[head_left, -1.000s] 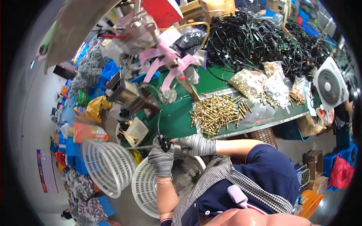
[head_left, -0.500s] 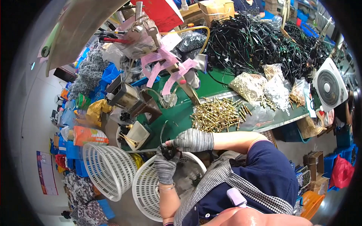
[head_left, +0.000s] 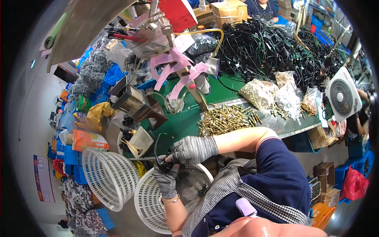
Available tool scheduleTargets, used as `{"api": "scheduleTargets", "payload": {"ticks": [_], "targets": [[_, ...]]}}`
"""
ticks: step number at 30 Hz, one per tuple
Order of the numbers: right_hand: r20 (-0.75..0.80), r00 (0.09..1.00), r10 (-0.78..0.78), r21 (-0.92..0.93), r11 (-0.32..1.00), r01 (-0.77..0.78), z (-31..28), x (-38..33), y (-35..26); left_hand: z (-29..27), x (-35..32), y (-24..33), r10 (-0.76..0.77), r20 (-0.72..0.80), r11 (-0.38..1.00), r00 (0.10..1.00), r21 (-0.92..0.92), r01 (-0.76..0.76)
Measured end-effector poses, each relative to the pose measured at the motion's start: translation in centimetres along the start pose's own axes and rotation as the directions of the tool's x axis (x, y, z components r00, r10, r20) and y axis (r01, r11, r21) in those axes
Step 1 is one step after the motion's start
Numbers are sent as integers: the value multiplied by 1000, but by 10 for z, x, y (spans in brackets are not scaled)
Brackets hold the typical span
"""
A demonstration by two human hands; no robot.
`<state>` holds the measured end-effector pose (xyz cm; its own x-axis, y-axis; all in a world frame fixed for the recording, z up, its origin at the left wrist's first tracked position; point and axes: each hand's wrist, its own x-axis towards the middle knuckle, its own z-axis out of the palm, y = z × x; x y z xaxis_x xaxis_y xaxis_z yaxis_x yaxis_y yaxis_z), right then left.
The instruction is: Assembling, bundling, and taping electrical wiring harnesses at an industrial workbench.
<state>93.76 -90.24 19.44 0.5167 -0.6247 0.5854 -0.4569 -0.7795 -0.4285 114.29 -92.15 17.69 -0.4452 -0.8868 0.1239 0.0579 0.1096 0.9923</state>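
Both my hands wear grey striped knit gloves and meet over a white slatted basket [head_left: 147,211]. My left hand [head_left: 166,181], its fingers curled upward, is closed on a small black part with a cable [head_left: 167,166]. From the other side my right hand [head_left: 194,150] reaches in with bent fingers, its fingertips pinched at the same part. The part's thin black cable curves up past the table's edge. My fingers hide its exact shape. Dark pieces lie inside the basket below.
A second white basket [head_left: 112,179] stands to the left. On the green table [head_left: 185,128] are a pile of brass-coloured pins [head_left: 223,120], bags of small parts [head_left: 258,93], a heap of black cables [head_left: 268,51] and a white fan [head_left: 342,94]. A pale tray [head_left: 141,141] sits near the edge.
The whole view has shifted a little. My hands and the black part have moved slightly left and down, and the cable shows more of its curve. Both hands keep their grip.
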Motion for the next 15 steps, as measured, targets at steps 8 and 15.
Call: {"api": "scheduleTargets", "payload": {"ticks": [8,15], "targets": [[-76,973,-219,-73,974,214,15,40,4,-13,12,-3,78,-248,997,966,-2,-81],[114,979,-169,151,977,151,61,79,32,-63,6,-41,178,-492,975,852,207,-84]]}}
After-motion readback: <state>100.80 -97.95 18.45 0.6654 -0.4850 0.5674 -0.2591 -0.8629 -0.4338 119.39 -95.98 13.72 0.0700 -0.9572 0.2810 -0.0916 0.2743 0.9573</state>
